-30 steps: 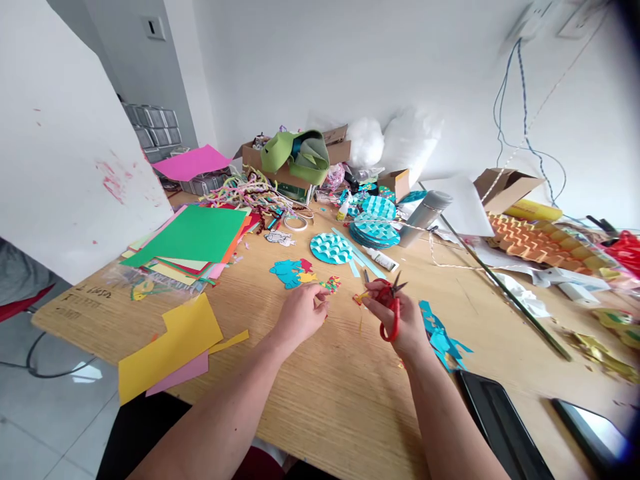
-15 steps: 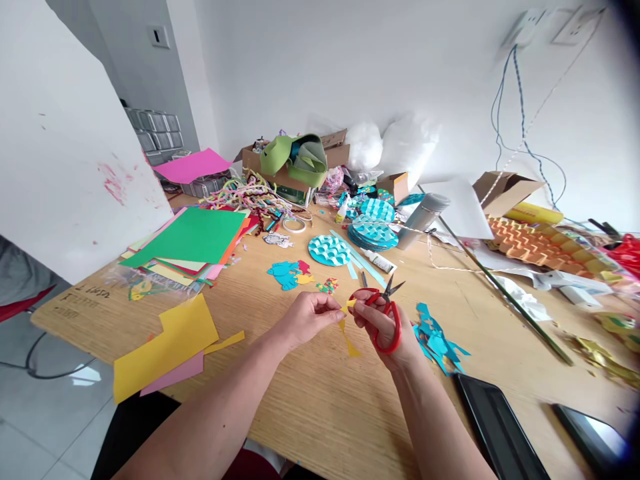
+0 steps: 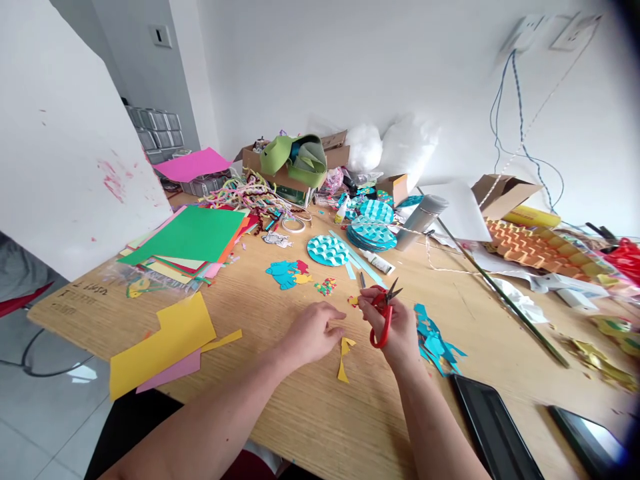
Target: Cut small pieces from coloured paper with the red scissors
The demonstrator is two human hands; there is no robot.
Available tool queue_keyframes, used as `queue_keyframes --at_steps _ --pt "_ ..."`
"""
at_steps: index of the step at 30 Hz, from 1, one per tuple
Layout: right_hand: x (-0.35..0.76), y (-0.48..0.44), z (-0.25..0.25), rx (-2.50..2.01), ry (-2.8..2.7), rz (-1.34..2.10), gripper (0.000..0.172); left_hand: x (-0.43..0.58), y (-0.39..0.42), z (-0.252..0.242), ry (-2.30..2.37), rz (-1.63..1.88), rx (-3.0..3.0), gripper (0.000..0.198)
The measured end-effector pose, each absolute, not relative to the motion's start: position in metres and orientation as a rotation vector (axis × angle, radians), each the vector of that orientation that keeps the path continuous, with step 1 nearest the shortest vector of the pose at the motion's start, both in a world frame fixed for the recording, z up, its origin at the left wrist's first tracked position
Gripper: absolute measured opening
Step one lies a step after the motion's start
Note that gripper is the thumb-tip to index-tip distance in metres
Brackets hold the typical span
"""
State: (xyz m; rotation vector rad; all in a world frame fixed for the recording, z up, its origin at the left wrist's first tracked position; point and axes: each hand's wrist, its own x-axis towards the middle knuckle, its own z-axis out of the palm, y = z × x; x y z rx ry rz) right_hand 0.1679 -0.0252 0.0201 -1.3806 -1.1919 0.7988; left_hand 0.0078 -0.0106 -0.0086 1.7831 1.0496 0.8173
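Note:
My right hand (image 3: pixel 400 333) holds a pair of red-handled scissors (image 3: pixel 382 331), their dark blades parted and pointing away from me. At its fingertips is a small yellow paper piece (image 3: pixel 353 302); whether the fingers grip it I cannot tell. My left hand (image 3: pixel 313 333) holds nothing, with thumb and forefinger apart. Just below its fingers is a thin yellow paper scrap (image 3: pixel 343 365). Beyond the hands lie blue paper cut-outs (image 3: pixel 283 273), a small yellow cut-out (image 3: pixel 303 279) and multicoloured paper bits (image 3: pixel 326 287).
Yellow paper (image 3: pixel 165 347) lies at the left, nearer me than a stack of coloured sheets (image 3: pixel 195 233). Blue scraps (image 3: pixel 433 337) and a black phone-like device (image 3: pixel 493 423) are at the right. Patterned blue discs (image 3: pixel 327 250), a glue tube (image 3: pixel 377 262) and a grey cylinder (image 3: pixel 423 220) stand farther back.
My left hand has let go of the yellow scrap, which is now lower, and its fingers have parted. My right hand has moved slightly right with the scissors, away from the left.

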Motion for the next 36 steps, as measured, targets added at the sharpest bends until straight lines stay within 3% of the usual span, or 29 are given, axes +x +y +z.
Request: queue_keyframes --at_steps 2,5,11,14,17,20,26,36 --pt "0.164 -0.028 0.019 -1.382 -1.355 0.624 0.019 0.005 -0.006 -0.003 1.038 0.855 1.430 0.024" --pt "0.157 -0.033 0.017 -1.239 -1.684 0.276 0.009 -0.001 0.001 0.006 0.896 0.724 0.840 0.040" --pt "0.156 -0.038 0.011 -1.004 -1.999 0.086 0.033 -0.006 0.005 0.008 0.744 0.589 0.587 0.027" --pt "0.155 -0.039 0.012 -0.994 -2.033 0.068 0.034 -0.006 0.003 0.009 0.741 0.631 0.590 0.023" --pt "0.153 -0.040 0.016 -1.105 -1.896 0.161 0.026 -0.007 0.002 0.013 0.777 0.779 0.632 0.023" --pt "0.150 -0.041 0.020 -1.287 -1.660 0.475 0.018 -0.007 0.000 0.016 0.840 0.914 0.746 0.025" --pt "0.144 -0.038 0.024 -1.327 -1.336 1.094 0.031 -0.004 -0.002 0.012 0.875 0.975 1.026 0.021" --pt "0.147 -0.035 0.019 -1.369 -1.393 1.154 0.044 -0.004 -0.001 0.013 0.918 0.938 1.030 0.016"
